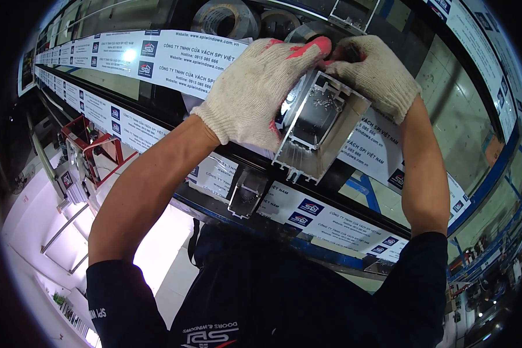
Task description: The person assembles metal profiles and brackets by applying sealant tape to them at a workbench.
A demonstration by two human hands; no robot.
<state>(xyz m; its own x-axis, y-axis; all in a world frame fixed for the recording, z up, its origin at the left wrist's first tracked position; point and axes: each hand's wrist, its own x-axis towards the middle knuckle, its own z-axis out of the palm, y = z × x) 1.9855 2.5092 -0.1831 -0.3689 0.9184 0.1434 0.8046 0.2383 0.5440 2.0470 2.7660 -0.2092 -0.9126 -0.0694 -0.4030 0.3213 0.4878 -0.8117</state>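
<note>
A short hollow aluminium profile [352, 119] stands in the middle, its open end facing me, with chambers and ribs inside and small metal shavings on an inner wall. My left hand [255, 90], in an off-white knitted glove with red-coated fingers, is closed against the profile's left side, fingers reaching to its far end. My right hand [380, 72], gloved alike, has its fingers curled together at the far right corner, close to the left fingertips. Whatever is between those right fingers is hidden.
Long dark bars covered with printed white protective film [122, 55] cross beneath my hands. Rolls of tape [223, 22] lie beyond the left hand. A smaller profile end [246, 194] sits nearer me, another profile [354, 11] at the far edge. A red metal frame [95, 153] stands left.
</note>
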